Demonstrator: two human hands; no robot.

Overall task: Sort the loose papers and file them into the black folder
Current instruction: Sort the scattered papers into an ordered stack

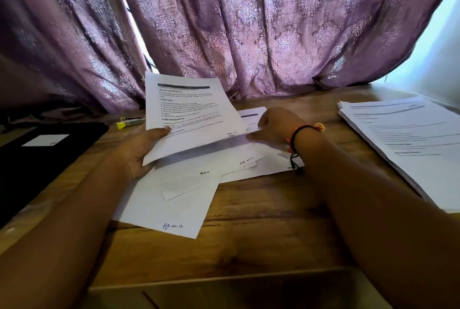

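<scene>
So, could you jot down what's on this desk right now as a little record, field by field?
left hand: holds printed sheets raised off the table, thumb on top
right hand: at the right edge of those sheets; grip unclear
loose papers: spread overlapping on the table, handwritten page numbers in their corners
stack of papers: far right, face up
black folder: flat at the left, white label on its cover
yellow tool: perhaps a stapler, beyond the folder
backdrop: purple patterned curtain

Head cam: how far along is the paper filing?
Partly sorted: a stack lies at right. In hand: the left hand holds a printed sheet; the right hand reaches beneath it, grip unclear. Remaining: loose pages strewn on the table, black folder shut, nothing visibly filed.
</scene>
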